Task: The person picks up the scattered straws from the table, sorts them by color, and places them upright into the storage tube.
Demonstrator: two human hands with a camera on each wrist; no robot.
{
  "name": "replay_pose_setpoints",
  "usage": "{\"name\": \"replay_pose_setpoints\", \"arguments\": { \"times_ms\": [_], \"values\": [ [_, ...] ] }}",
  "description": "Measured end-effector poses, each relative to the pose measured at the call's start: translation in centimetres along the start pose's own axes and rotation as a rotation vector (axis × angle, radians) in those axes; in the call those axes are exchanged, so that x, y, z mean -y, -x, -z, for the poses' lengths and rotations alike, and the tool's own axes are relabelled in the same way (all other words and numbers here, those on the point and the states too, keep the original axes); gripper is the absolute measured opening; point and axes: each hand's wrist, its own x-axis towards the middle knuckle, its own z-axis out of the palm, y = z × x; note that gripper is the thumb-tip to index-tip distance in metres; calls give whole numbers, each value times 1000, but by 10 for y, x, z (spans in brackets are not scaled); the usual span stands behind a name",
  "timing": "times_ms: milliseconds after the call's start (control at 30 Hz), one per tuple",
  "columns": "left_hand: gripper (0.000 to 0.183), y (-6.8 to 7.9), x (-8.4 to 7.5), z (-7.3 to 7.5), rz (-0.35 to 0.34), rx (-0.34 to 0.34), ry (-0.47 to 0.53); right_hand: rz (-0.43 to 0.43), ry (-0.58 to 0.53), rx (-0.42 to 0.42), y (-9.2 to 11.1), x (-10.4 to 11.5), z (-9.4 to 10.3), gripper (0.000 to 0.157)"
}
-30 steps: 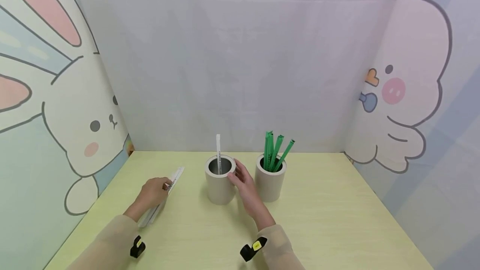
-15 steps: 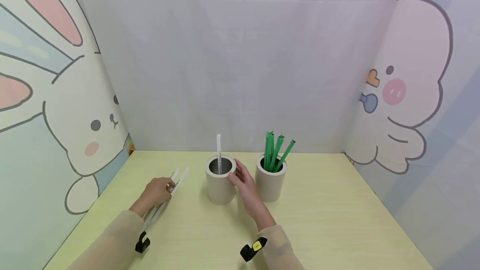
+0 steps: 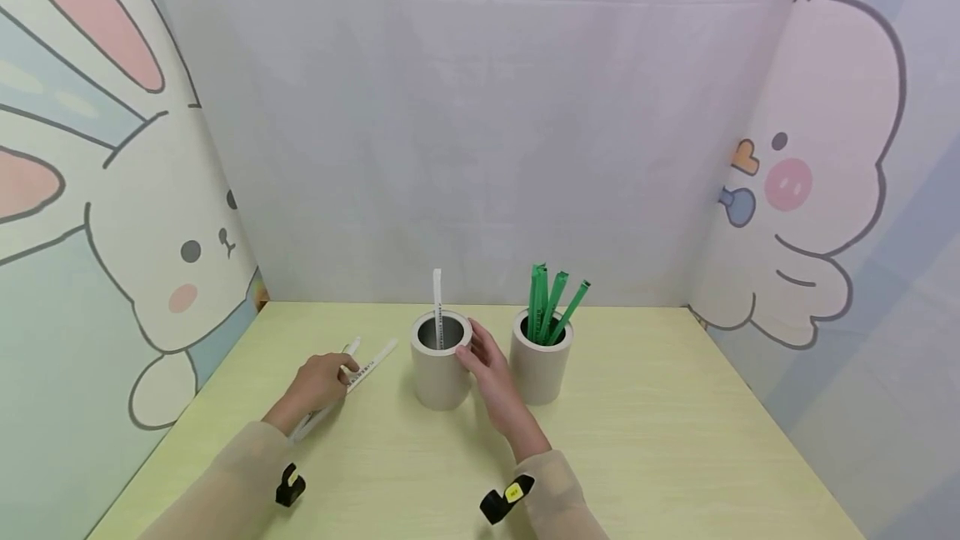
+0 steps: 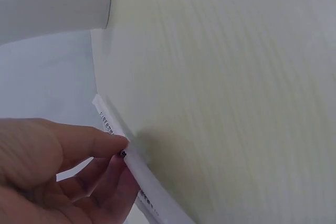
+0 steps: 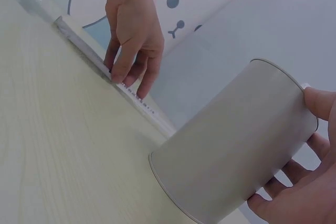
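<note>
My left hand (image 3: 317,382) is low over the table at the left, pinching a white paper-wrapped straw (image 3: 380,354) between thumb and fingers. In the left wrist view the thumb presses on that straw's printed wrapper (image 4: 149,183). Another white wrapped straw (image 3: 353,345) lies partly hidden under the hand. My right hand (image 3: 493,375) holds the rim and right side of a grey cylindrical cup (image 3: 441,380). One white wrapped straw (image 3: 438,294) stands in this cup. In the right wrist view, the thumb is at the cup's (image 5: 231,140) rim and the fingers wrap its side.
A second grey cup (image 3: 538,375) stands close to the right of my right hand, with several green wrapped straws (image 3: 553,300) in it. The pale wooden table (image 3: 660,423) meets a grey cloth (image 3: 465,148) at the back, with cartoon-printed cloths at both sides.
My left hand has shifted slightly right with the pinched straw, whose far end has swung right, apart from the other white straw. The right hand and both cups have stayed still.
</note>
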Motion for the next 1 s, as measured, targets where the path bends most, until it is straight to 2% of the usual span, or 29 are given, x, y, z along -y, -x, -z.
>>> {"name": "replay_pose_setpoints", "arguments": {
  "times_ms": [200,467,633,1000],
  "values": [
    [37,-2,-5,4,-35,-20,99,0,3,0,0,-1,0,70],
    [39,-1,-25,15,-79,-75,190,5,-2,6,0,0,0,70],
    [43,1,-39,23,-59,-116,266,-1,12,2,0,1,0,70],
    [51,-2,-65,37,-25,-197,502,5,2,9,1,1,1,71]
  ]
}}
